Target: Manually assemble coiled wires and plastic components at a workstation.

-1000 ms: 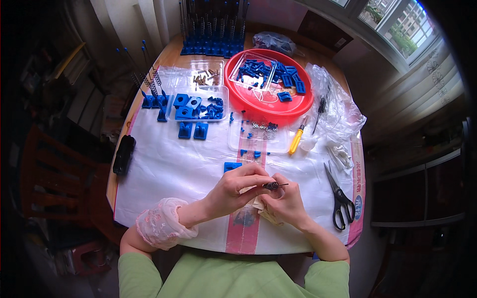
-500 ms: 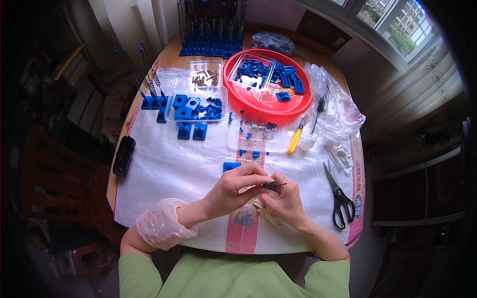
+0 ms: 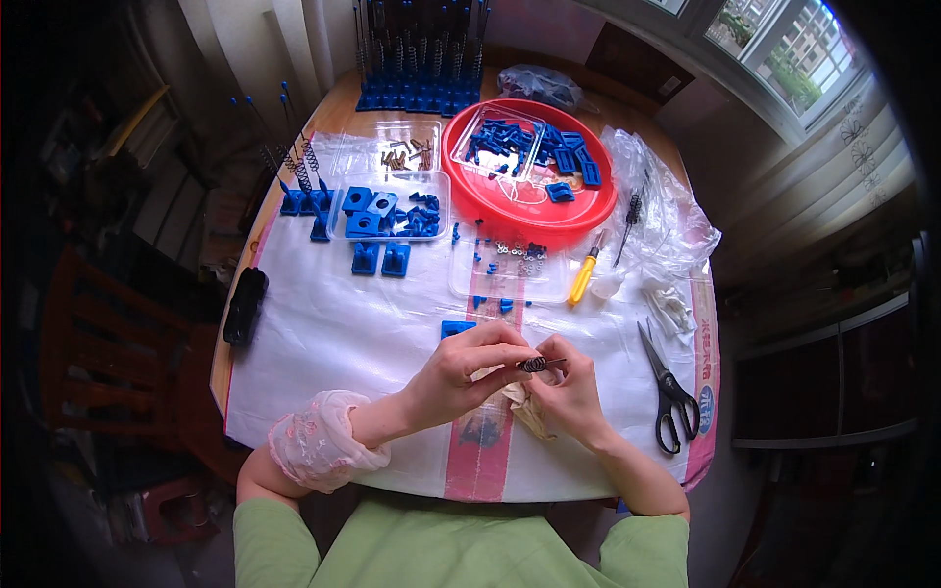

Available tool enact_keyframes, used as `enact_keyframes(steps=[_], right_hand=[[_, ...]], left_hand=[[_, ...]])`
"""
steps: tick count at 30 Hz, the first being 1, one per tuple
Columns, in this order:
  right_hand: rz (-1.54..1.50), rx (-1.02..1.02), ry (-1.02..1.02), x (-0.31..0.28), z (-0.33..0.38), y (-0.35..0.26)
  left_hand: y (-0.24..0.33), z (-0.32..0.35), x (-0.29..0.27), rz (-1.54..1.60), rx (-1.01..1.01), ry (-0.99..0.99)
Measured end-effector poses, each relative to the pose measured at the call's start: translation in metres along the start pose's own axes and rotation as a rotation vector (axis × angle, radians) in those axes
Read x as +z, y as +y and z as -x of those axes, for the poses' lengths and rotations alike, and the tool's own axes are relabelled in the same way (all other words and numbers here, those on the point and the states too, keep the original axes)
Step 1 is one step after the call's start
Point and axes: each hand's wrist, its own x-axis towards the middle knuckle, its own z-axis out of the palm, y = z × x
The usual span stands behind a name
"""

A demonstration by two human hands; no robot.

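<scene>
A person's left hand [image 3: 469, 367] pinched a dark spring [image 3: 532, 364] above the white table cover [image 3: 333, 343]; the right hand [image 3: 569, 392] curled beside it, its hold unclear. Seemingly finished spring stands [image 3: 420, 96] rose behind; blue parts [image 3: 364, 225] lay loose, unassembled.

Dark spring [image 3: 532, 365] partly hidden by the left fingers [image 3: 505, 355]

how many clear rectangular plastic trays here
4: tray of brass-coloured pins, back left; tray of blue blocks, before it; tray of silver bits, centre; tray inside round red plastic basin. Others may be hidden.
</scene>
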Motion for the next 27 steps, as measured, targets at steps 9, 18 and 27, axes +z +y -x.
enact_keyframes(steps=[9, 18, 27], right_hand=[[0.005, 0.055, -0.119, 0.002, 0.001, -0.001], [0.062, -0.014, -0.109, 0.004, 0.001, -0.005], [0.059, 0.051, -0.226, -0.007, 0.004, -0.01]], left_hand=[[-0.001, 0.0, 0.001, 0.001, 0.008, 0.0], [-0.001, 0.001, 0.001, -0.022, 0.011, -0.002], [-0.001, 0.001, 0.002, -0.001, 0.008, 0.007]])
